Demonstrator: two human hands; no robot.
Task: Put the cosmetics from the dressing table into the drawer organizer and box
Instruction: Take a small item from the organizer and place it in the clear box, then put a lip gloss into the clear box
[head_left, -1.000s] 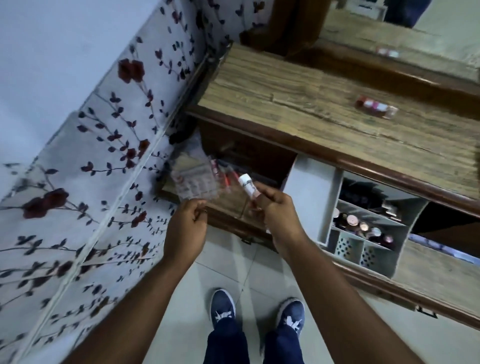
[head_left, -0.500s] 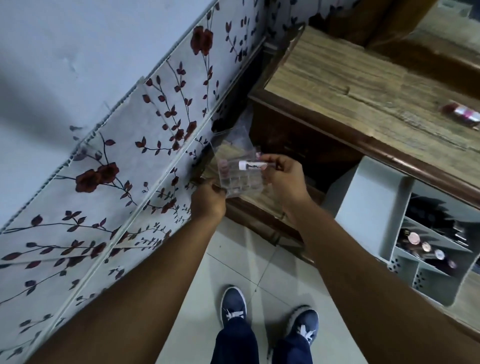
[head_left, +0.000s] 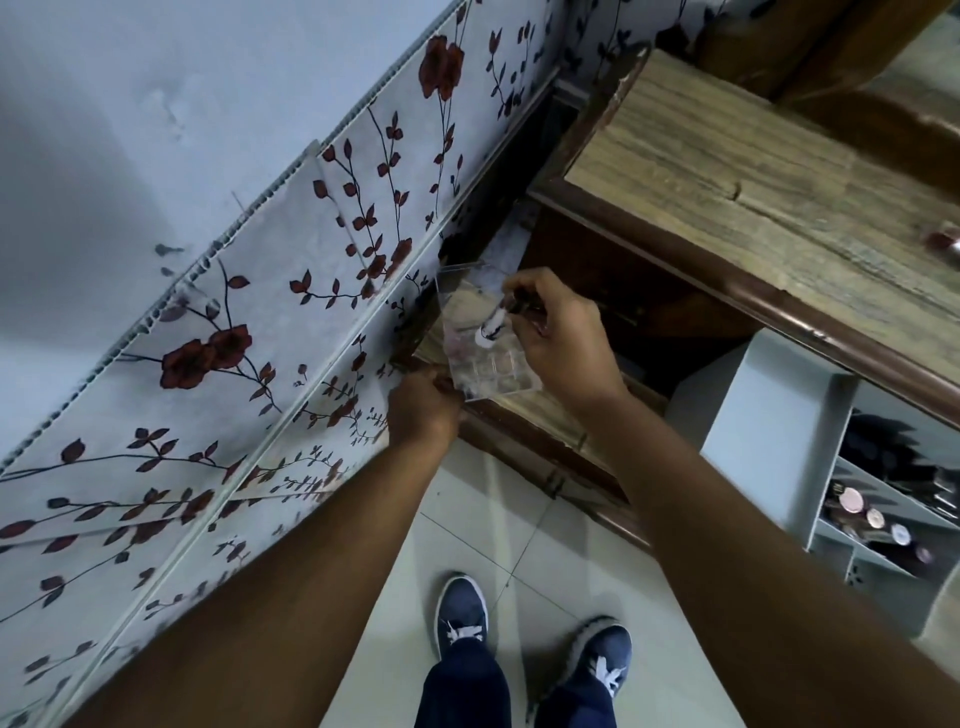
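A clear plastic box (head_left: 485, 374) with small compartments and a raised lid hangs over the open left drawer (head_left: 540, 415). My left hand (head_left: 423, 408) grips its lower left corner. My right hand (head_left: 558, 338) pinches a small white-capped cosmetic tube (head_left: 491, 327), its tip pointing down into the box. The grey drawer organizer (head_left: 769, 436) stands in the right drawer and holds several round-capped cosmetics (head_left: 872, 519). One red and silver cosmetic (head_left: 943, 241) lies on the wooden dressing table top (head_left: 727, 171) at the right edge of view.
A wall with floral panels (head_left: 260, 338) runs close along the left of the dressing table. My two feet in blue shoes (head_left: 530, 639) stand on the pale tiled floor (head_left: 519, 540) just in front of the open drawers.
The view has turned left and come closer. My right hand has tilted the tube from lying flat across the box to pointing down into it. My left hand still holds the box.
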